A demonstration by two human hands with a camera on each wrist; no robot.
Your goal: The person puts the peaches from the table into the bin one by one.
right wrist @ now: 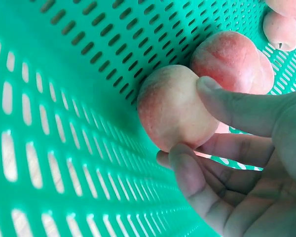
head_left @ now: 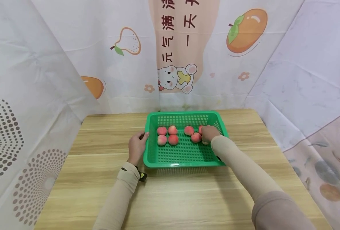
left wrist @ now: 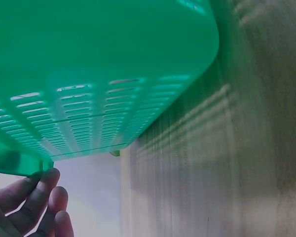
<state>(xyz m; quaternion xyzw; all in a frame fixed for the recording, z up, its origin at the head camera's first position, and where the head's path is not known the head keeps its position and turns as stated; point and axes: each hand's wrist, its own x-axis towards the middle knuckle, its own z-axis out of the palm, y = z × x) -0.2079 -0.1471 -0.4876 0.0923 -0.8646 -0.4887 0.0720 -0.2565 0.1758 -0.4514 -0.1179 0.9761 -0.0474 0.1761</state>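
Note:
A green plastic basket (head_left: 170, 165) with slotted walls stands on the table, peaches inside it. My left hand (head_left: 136, 147) holds the basket's left rim; in the left wrist view its fingers (left wrist: 37, 205) bend up against the rim's underside. Inside the basket's right end, my right hand (head_left: 210, 133) pinches a pale pink peach (right wrist: 175, 106) between thumb and fingers, close to the slotted wall. A redder peach (right wrist: 227, 59) lies right beside it. Several peaches (head_left: 173, 140) sit in a two-by-two group on the left of the basket. In the head view my right hand partly hides the right-hand group.
The wooden table (head_left: 170, 198) extends around the basket. Behind it hangs a white curtain (head_left: 115, 76) printed with fruit and a cartoon figure, and more cloth hangs at both sides. A dark wrist device (head_left: 142, 176) sits on my left wrist near the basket's front-left corner.

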